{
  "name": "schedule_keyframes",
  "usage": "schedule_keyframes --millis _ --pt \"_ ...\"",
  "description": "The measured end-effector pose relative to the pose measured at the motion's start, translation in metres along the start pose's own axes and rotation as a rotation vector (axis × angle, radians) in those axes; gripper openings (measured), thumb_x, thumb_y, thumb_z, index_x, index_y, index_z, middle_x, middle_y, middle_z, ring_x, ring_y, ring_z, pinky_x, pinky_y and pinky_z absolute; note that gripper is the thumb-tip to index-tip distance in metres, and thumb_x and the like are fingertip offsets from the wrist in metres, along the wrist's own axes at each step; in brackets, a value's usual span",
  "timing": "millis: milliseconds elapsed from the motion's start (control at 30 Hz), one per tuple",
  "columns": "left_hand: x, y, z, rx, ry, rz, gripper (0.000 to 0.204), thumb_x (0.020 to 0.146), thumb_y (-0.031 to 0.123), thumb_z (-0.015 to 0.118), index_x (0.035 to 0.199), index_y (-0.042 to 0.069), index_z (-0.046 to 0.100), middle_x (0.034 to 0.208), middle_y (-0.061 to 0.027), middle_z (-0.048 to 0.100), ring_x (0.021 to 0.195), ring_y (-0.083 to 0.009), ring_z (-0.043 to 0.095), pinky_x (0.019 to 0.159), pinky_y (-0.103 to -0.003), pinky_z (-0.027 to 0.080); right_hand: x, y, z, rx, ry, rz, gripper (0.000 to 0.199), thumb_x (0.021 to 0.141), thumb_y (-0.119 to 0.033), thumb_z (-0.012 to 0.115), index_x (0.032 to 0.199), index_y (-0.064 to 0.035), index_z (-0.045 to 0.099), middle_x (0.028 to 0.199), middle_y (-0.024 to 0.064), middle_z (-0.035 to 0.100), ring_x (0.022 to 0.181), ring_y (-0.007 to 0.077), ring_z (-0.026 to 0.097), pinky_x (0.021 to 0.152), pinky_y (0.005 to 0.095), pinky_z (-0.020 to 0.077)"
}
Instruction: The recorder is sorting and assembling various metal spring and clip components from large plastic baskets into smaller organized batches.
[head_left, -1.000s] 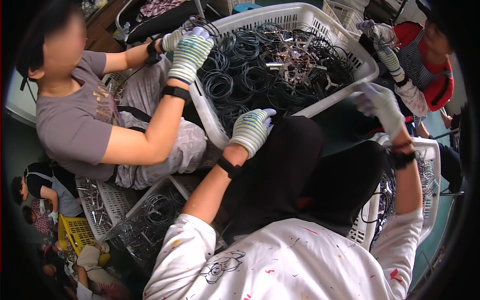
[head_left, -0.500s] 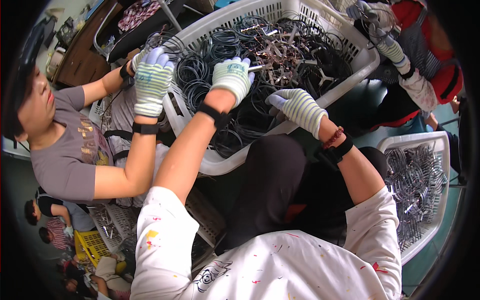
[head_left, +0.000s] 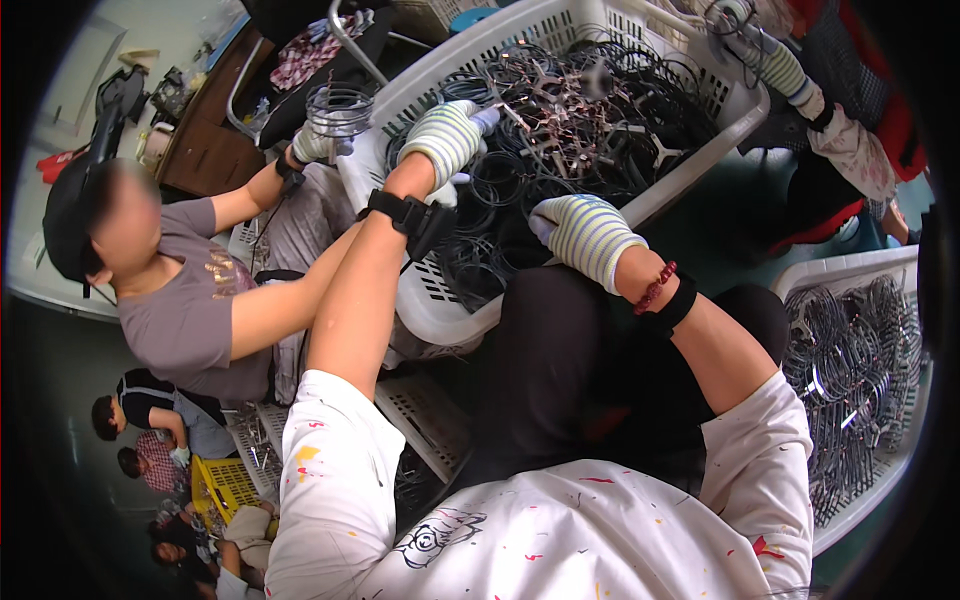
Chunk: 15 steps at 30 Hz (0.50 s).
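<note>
My left hand (head_left: 443, 143), in a white glove with green-yellow stripes, is over the left part of a white plastic crate (head_left: 680, 180). Its visible fingers stretch out to the right, with nothing seen in them. Dark wire coils (head_left: 497, 175) lie beneath it. My right hand (head_left: 588, 238), gloved alike, is closed at the crate's near side; its fingertips are hidden, and what they hold cannot be made out. Among the coils lies a heap of coppery and silvery metal brackets (head_left: 560, 110). Above that heap shows a blurred grey piece (head_left: 597, 80), apart from my hands.
At left a co-worker (head_left: 190, 270) holds up a wire coil (head_left: 340, 110); the other arm passes under my left forearm into the crate. Another person's gloved hand (head_left: 765, 60) is at upper right. A second white crate (head_left: 900, 262) holds many wire frames. A yellow basket (head_left: 228, 483) stands lower left.
The shiny metal piece at my left hand's fingers is gone from there; the hand has shifted slightly left. A blurred grey piece now shows over the brackets. The co-worker's near hand has lowered into the crate.
</note>
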<state>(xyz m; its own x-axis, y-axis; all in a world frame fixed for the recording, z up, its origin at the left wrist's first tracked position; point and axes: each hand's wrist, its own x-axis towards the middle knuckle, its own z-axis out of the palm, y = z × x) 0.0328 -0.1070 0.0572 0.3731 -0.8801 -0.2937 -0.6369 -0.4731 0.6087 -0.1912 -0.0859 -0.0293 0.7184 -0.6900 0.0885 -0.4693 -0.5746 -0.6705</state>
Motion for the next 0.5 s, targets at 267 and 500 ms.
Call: schedule_keyframes --millis 267,500 --pt "-0.016 -0.042 0.044 -0.992 -0.051 0.253 0.024 0.101 0.032 0.066 0.105 0.009 0.070 0.091 -0.0106 0.077 0.077 -0.0212 0.074 0.070 -0.034 0.060 0.017 0.008 -0.029 0.921 0.091 0.329 0.031 0.103 -0.032 0.059 0.112 -0.0055 0.074 0.090 0.0036 0.075 0.072 0.0119 0.067 0.065 0.0275 0.0511" --pt "-0.037 -0.049 0.073 -1.205 0.073 0.296 0.017 0.099 0.026 0.069 0.102 0.009 0.068 0.094 -0.0099 0.076 0.082 -0.0195 0.074 0.076 -0.031 0.060 0.037 -0.015 -0.059 0.932 0.098 0.305 0.028 0.104 -0.029 0.059 0.114 -0.0072 0.073 0.094 0.0042 0.075 0.074 0.0123 0.068 0.065 0.0263 0.0522"
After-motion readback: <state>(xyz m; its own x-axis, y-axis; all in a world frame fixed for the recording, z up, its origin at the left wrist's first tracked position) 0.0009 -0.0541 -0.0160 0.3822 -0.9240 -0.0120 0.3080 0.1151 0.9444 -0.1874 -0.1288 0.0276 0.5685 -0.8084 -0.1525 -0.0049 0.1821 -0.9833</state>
